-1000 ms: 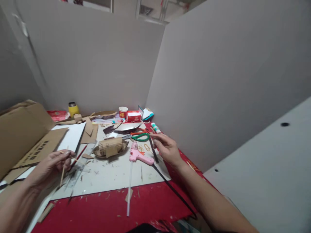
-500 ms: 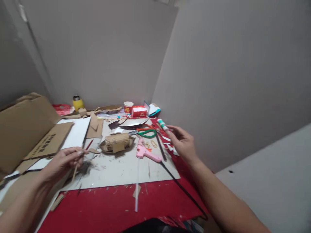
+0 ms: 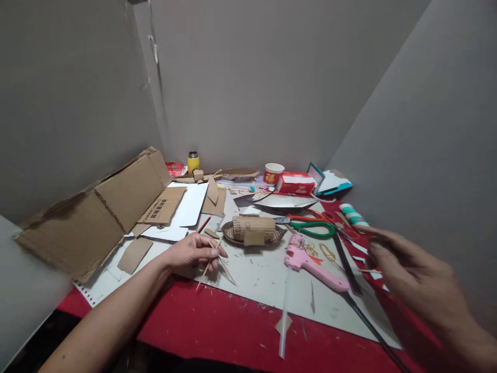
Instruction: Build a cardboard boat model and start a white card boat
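My left hand (image 3: pixel 200 252) rests over the front edge of the white board (image 3: pixel 248 282), its fingers closed on thin wooden sticks (image 3: pixel 204 273) that cross each other. On the right, my right hand (image 3: pixel 415 280) is slightly blurred, with fingers stretched toward the lower end of a green-and-white tube (image 3: pixel 354 215); I see no grip around the tube. Between the hands sits a small cardboard boat (image 3: pixel 254 231) with a curved roof. Right of the boat, a pink glue gun (image 3: pixel 316 267) lies with a clear glue stick in it. Green-handled scissors (image 3: pixel 314 229) lie behind the gun.
Folded cardboard (image 3: pixel 116 194) stands along the left, beside white sheets and cardboard pieces. A yellow bottle (image 3: pixel 193 161), a red paper cup (image 3: pixel 274 173) and a red box (image 3: pixel 296 183) stand at the back. The gun's black cord (image 3: pixel 368 326) runs off the front right.
The view has swung left and come closer. My left hand has moved right, nearer the boat, still with the sticks. My right hand sits lower against the tube, which stays near the scissors.
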`<state>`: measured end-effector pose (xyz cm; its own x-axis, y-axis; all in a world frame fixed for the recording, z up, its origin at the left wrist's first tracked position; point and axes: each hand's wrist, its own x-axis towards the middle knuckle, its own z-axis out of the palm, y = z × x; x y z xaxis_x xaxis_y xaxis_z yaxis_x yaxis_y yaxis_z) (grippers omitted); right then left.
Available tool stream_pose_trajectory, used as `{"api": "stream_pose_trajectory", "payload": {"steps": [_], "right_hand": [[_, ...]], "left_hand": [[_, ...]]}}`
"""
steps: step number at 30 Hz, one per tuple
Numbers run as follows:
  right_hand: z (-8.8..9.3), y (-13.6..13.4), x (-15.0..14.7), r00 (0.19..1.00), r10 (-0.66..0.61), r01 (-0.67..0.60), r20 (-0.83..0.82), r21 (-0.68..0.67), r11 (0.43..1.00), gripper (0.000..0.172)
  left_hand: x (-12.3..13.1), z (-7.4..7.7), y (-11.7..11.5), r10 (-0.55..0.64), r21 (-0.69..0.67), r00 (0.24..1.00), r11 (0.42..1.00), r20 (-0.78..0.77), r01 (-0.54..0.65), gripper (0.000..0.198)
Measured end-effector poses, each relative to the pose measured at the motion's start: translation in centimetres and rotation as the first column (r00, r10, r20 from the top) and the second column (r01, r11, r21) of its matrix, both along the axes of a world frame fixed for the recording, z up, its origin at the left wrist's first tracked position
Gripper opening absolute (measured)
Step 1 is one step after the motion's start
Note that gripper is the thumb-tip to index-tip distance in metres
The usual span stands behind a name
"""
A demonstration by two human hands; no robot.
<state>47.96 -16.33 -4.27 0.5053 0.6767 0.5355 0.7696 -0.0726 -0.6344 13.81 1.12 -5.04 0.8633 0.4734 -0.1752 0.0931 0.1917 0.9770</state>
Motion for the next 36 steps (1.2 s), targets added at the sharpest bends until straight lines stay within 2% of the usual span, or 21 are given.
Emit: {"api": "stream_pose_trajectory", "payload": {"steps": [6, 12, 14, 20, 25, 26, 28, 29, 30, 32, 34, 36], "right_hand": [[0.0, -0.1, -1.0, 1.0, 0.004, -0.003, 0.007, -0.081, 0.997, 0.034], [-0.1, -0.5, -1.3, 0.998, -0.068, 0.068, -0.001, -0.062, 0.996, 0.032], [-0.4, -0.4, -1.1, 0.999, -0.039, 0.04, 0.021, -0.047, 0.998, 0.033], [-1.1, 0.1, -0.3, 0.977, 0.165, -0.171, 0.133, 0.041, 0.984, 0.026], [-0.7, 0.0, -0.5, 0.969, 0.205, -0.215, 0.139, 0.059, 0.975, 0.017], [-0.6, 0.0, -0.6, 0.971, 0.207, -0.215, 0.119, 0.062, 0.975, 0.016], [-0.5, -0.1, -0.6, 0.976, 0.21, -0.214, 0.061, 0.07, 0.974, 0.015], [-0.5, -0.2, -0.5, 0.977, 0.21, -0.212, 0.03, 0.074, 0.975, 0.016], [-0.4, -0.2, -0.4, 0.978, 0.208, -0.208, 0.004, 0.08, 0.975, 0.017], [-0.4, -0.1, 0.0, 0.981, 0.193, -0.191, -0.02, 0.101, 0.976, 0.018], [-0.2, -0.1, 0.5, 0.986, 0.168, -0.165, -0.019, 0.125, 0.978, 0.02], [0.2, -0.1, 1.0, 0.991, 0.134, -0.129, -0.021, 0.154, 0.98, 0.021]], "left_hand": [[0.1, -0.3, -0.2, -0.081, -0.006, 0.996, 0.997, -0.04, 0.081, 0.034], [0.2, -0.2, -0.2, -0.089, 0.019, 0.993, 0.996, -0.081, 0.091, 0.037], [0.2, -0.1, -0.1, -0.067, 0.025, 0.995, 0.997, -0.072, 0.069, 0.036], [0.1, -0.1, 0.4, -0.017, 0.038, 0.998, 0.999, -0.066, 0.02, 0.035], [0.4, -0.3, 0.1, -0.042, 0.04, 0.992, 0.998, -0.119, 0.047, 0.036], [0.5, -0.2, 0.0, -0.04, 0.062, 0.99, 0.997, -0.137, 0.049, 0.036], [0.7, 0.2, -0.4, 0.007, 0.195, 0.979, 0.98, -0.204, 0.034, 0.037], [0.8, 0.5, -0.6, 0.072, 0.333, 0.964, 0.943, -0.255, 0.018, 0.039], [0.8, 1.0, -0.8, 0.152, 0.472, 0.941, 0.882, -0.304, 0.01, 0.042], [0.5, 2.1, -1.2, 0.307, 0.682, 0.887, 0.732, -0.345, 0.013, 0.048], [-0.6, 3.2, -1.5, 0.419, 0.8, 0.847, 0.6, -0.327, 0.012, 0.051], [-2.9, 3.7, -1.2, 0.528, 0.861, 0.803, 0.508, -0.276, -0.038, 0.049]]}}
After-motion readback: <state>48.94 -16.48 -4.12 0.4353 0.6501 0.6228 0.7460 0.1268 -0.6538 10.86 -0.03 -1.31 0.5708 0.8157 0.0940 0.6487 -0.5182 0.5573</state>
